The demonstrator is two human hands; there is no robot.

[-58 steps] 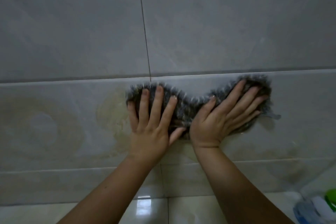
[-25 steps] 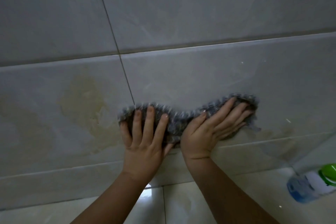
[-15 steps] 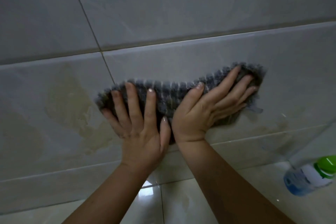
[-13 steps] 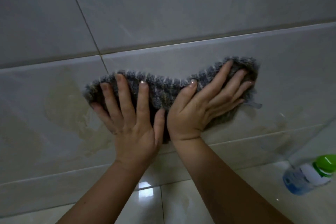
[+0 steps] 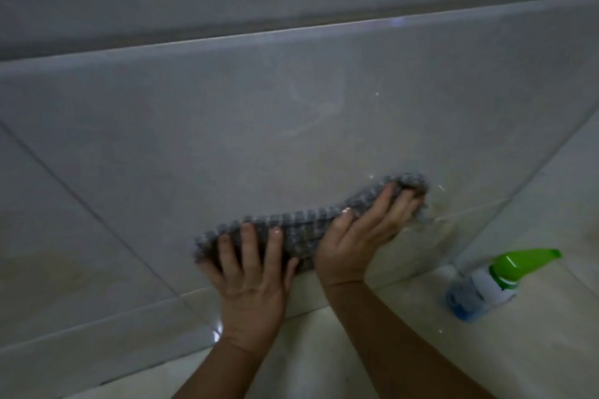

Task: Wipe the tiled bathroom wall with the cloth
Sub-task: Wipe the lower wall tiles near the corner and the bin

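Pressing with flat, unclenched fingers, the left hand (image 5: 249,272) and right hand (image 5: 359,236) are pinning the soft, limp grey ribbed cloth (image 5: 301,222) low on the glossy pale tiled wall (image 5: 227,123), probably handling best with palms on both ends.

Left hand (image 5: 251,282), right hand (image 5: 356,236) on cloth (image 5: 298,220) against wall (image 5: 227,123) (spray bottle (image 5: 483,288) nearby)

Under your left hand (image 5: 249,282) and right hand (image 5: 359,236), the cloth (image 5: 301,223) is grey, chequered with paler ribs. The wall tiles (image 5: 227,107) are pale grey, blotched yellowish-tan left of your left hand. Right of your right hand, the spray bottle (image 5: 479,288) has a bright green top, white label and blue base.
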